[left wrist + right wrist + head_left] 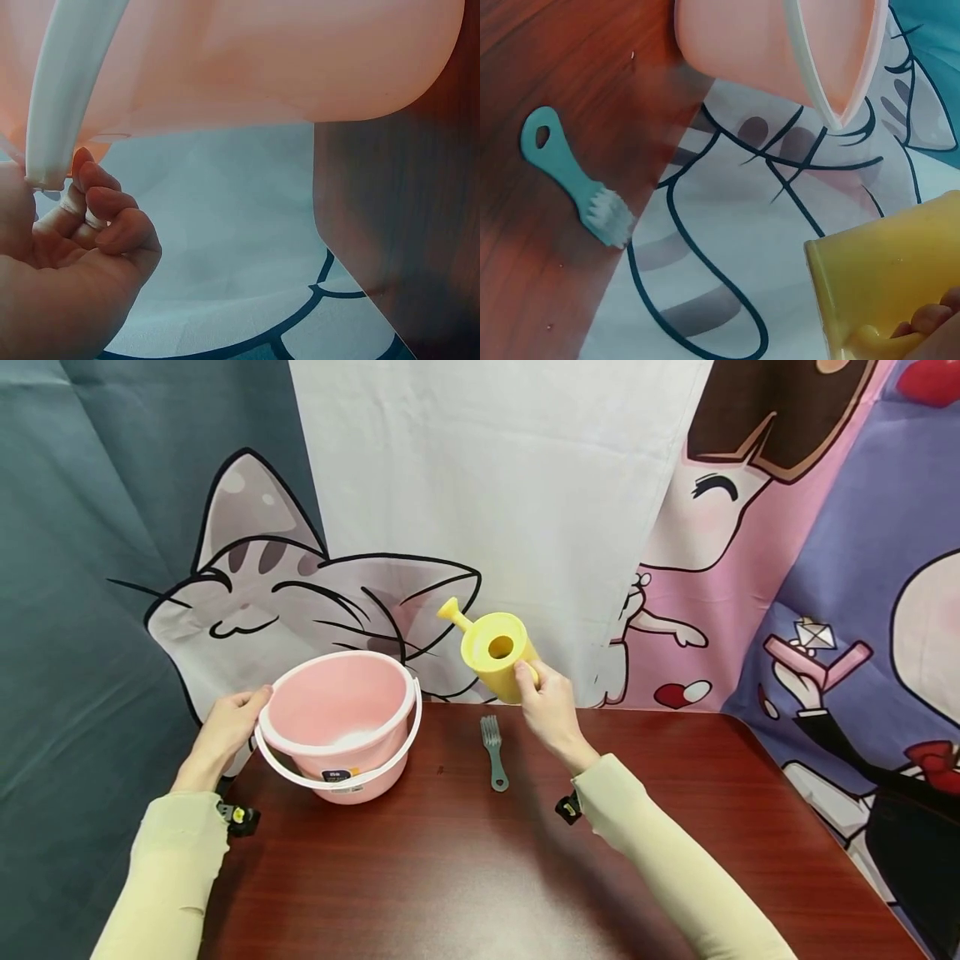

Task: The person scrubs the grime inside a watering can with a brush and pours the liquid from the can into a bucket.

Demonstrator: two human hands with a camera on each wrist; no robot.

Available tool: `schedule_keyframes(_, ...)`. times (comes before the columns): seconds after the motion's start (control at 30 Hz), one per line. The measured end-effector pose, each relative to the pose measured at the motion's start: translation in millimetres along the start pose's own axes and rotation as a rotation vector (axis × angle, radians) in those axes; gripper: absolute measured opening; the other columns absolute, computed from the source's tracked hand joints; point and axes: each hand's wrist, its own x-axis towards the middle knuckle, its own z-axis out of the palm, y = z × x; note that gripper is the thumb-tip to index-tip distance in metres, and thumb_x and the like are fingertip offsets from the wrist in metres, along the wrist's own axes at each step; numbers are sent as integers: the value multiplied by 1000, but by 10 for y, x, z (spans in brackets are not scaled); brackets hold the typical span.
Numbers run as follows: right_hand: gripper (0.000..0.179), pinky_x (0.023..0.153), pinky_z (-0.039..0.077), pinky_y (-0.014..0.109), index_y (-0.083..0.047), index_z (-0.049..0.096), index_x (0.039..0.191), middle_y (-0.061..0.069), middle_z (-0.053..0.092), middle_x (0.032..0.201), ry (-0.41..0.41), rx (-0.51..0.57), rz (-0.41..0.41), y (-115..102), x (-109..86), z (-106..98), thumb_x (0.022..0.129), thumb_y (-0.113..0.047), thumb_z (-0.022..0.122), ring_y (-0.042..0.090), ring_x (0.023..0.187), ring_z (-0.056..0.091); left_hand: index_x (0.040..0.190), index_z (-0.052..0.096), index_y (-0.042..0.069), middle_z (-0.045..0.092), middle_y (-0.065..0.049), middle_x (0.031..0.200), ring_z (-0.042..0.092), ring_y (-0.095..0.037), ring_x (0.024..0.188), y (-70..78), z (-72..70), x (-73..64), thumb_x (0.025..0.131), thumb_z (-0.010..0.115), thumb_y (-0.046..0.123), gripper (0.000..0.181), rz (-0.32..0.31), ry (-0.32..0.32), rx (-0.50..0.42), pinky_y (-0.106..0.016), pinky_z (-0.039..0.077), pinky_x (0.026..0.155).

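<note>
A pink bucket (333, 697) with a white handle (360, 779) stands tilted towards me at the table's back left. My left hand (223, 731) grips its left rim, and in the left wrist view the fingers (127, 229) curl beside the handle's end. Raised above the table's back edge is a yellow watering can (504, 683), its opening facing me and its spout (453, 612) pointing up and left. My right hand (551, 714) holds the can by its handle. Below the can lies a small green brush (495, 760), whose white bristles (609, 216) show in the right wrist view.
The dark red wooden table (420, 877) ends at the back against a printed cloth (510, 485) with cartoon figures. More of this cloth hangs along the left and right sides. The brush lies between the bucket and my right forearm.
</note>
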Motion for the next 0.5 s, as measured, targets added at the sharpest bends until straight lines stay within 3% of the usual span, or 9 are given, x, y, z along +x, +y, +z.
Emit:
schedule_keyframes(0.23, 40, 52, 33, 32, -14, 41, 64, 1, 37, 58, 18, -23, -87, -93, 41, 242, 99, -31, 51, 19, 55, 40, 123, 59, -10, 65, -16, 99, 51, -11, 87, 1, 3, 19, 101, 40, 49, 66, -9, 9, -4, -29, 39, 77)
schedule_keyframes(0.5, 39, 48, 32, 28, -14, 42, 64, -1, 37, 56, 23, -4, -178, -232, 61, 498, 98, -29, 51, 16, 51, 40, 120, 60, -11, 65, -17, 98, 52, -13, 85, -18, 8, 16, 102, 40, 49, 65, -8, 4, 12, -30, 40, 75)
